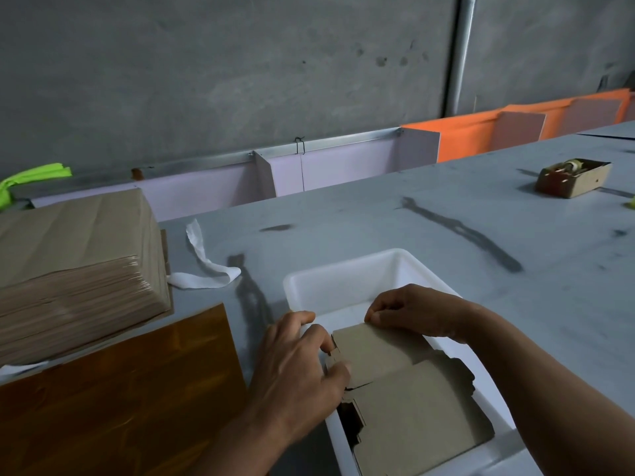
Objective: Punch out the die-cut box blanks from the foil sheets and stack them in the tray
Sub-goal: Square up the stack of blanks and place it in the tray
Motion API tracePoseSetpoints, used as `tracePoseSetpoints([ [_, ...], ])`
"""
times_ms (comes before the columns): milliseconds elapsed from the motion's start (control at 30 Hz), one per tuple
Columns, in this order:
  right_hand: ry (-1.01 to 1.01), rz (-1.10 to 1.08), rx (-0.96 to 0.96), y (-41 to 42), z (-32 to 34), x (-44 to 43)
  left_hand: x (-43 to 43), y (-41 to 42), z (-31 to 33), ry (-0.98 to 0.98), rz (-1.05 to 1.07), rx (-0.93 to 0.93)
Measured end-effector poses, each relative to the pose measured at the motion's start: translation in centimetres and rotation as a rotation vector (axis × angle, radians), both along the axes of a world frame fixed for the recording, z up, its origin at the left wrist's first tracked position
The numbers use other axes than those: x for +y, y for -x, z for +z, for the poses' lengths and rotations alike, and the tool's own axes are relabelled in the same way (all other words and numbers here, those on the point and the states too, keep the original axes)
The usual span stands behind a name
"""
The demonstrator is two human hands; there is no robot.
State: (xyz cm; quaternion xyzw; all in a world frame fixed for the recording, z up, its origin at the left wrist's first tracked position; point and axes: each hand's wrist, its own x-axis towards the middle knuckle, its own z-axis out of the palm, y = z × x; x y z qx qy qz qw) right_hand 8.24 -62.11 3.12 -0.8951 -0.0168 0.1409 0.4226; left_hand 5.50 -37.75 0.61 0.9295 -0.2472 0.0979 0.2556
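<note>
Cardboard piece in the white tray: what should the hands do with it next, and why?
Probably settle it flat and let go. The left hand pinches the cardboard piece at its left edge and the right hand pinches its far corner, and it already sits inside the tray. So only releasing it seems left before fetching another sheet.

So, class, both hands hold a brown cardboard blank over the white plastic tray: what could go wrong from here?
1. The left hand pinches the brown cardboard blank at its notched edge tabs, which might bend or tear.
2. The blank sits crooked in the white plastic tray, so later blanks may pile unevenly.
</note>
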Motion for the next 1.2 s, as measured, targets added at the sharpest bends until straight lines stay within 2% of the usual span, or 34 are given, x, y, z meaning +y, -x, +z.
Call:
tracePoseSetpoints([
  [333, 0.039, 0.015, 0.036, 0.4, 0.5, 0.3, 0.0, 0.1, 0.1, -0.007, 0.006, 0.067],
  [667, 0.047, -0.036, -0.053, 0.1, 0.1, 0.7, -0.2, 0.6, 0.1, 0.064, 0.018, 0.062],
  [1200, 0.089, -0.014, -0.071, 0.4, 0.6, 1.0, -0.3, 0.7, 0.2, 0.096, 0.028, 0.151],
])
